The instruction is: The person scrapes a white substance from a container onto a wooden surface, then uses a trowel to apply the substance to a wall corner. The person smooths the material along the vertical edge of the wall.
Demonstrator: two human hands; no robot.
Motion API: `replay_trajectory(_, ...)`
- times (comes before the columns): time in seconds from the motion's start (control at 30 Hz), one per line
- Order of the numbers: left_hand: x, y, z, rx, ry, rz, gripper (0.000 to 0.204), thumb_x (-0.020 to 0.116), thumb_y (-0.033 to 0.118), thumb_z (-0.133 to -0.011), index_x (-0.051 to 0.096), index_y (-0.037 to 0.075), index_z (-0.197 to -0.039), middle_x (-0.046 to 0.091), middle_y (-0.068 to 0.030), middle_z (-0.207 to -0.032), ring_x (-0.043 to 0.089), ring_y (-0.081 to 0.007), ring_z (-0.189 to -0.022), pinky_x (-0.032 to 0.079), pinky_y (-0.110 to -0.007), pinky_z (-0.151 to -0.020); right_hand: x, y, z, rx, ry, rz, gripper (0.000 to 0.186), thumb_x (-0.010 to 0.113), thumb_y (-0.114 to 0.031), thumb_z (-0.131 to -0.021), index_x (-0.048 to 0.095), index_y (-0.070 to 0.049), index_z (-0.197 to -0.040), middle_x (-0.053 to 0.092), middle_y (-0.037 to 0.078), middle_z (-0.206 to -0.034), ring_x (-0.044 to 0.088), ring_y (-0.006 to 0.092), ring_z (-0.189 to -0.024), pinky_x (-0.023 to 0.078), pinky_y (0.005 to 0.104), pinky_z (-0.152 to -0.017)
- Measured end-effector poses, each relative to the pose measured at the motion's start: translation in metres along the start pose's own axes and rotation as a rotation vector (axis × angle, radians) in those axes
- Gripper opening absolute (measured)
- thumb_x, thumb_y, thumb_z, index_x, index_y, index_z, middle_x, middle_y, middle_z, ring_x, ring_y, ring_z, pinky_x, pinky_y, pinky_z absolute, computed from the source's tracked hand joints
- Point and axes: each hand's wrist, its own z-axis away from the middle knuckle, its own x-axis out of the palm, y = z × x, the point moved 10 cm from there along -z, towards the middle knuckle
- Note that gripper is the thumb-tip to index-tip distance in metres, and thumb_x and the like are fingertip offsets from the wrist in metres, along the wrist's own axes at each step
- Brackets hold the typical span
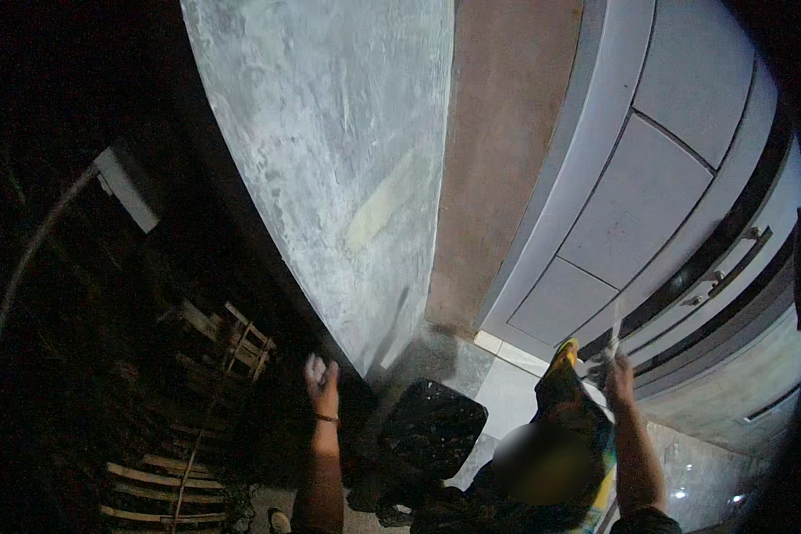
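My left hand (321, 374) is held out beside the lower edge of the grey-white plastered wall (329, 133), a dark band on its wrist. Its fingers are loosely bent and apart, pale at the tips, and nothing shows in them. On the right, my right hand (621, 378) is closed around a thin, pale, upright tool (618, 320); its exact kind is too blurred to tell. The tool stands in front of the grey panelled surface (632, 196). Below and between my hands is a black, speckled, square-topped object (436, 427).
A person in dark and yellow clothing (603, 485) is close beside my right forearm. A brown strip (507, 133) runs between wall and panels. Pale floor tiles (516, 400) show below. Wooden slats (165, 489) and a white box-like object (126, 191) lie in the darkness at left.
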Motion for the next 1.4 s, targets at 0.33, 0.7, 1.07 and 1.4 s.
replay_trajectory(0.33,0.128,0.558,-0.041,0.865,-0.062,-0.197,0.093,0.076,0.038,-0.091,0.022,0.005,-0.159,0.023,-0.0305,-0.161,0.027,-0.0431,-0.149,0.024,-0.05,-0.121,0.022,-0.12,0.029,-0.119,0.131,0.021,0.019,0.061,-0.023,-0.099,0.061,-0.006,-0.107,0.057,0.0,-0.073,0.052,0.01,-0.056,0.041,0.0264,-0.049)
replay_trajectory(0.7,0.149,0.606,-0.035,0.804,0.279,-0.472,0.095,0.078,0.016,-0.086,0.017,-0.003,-0.157,0.04,-0.0277,-0.151,0.045,-0.0379,-0.137,0.04,-0.048,-0.114,0.299,-0.205,0.089,-0.201,-0.671,-0.429,0.033,0.063,-0.022,-0.102,0.062,0.0,-0.126,0.068,0.006,-0.106,0.06,0.013,-0.099,0.049,0.0309,-0.089)
replay_trajectory(1.07,0.121,0.597,-0.044,0.763,0.415,-0.29,0.059,0.065,0.037,-0.097,0.054,-0.004,-0.138,0.058,-0.0214,-0.135,0.058,-0.034,-0.122,0.043,-0.046,-0.106,0.363,-0.171,0.055,-0.142,-0.938,-0.127,0.036,0.058,-0.026,-0.102,0.058,-0.002,-0.129,0.069,0.016,-0.103,0.066,0.0313,-0.096,0.05,0.042,-0.086)
replay_trajectory(1.4,0.177,0.639,-0.078,0.518,0.354,-0.368,0.053,0.063,0.034,-0.098,0.056,-0.002,-0.135,0.06,-0.0201,-0.133,0.059,-0.0319,-0.121,0.044,-0.044,-0.105,0.389,-0.263,-0.049,-0.089,-0.693,0.103,0.046,0.062,-0.039,-0.098,0.058,-0.005,-0.128,0.065,0.011,-0.115,0.062,0.0222,-0.098,0.052,0.0389,-0.087)
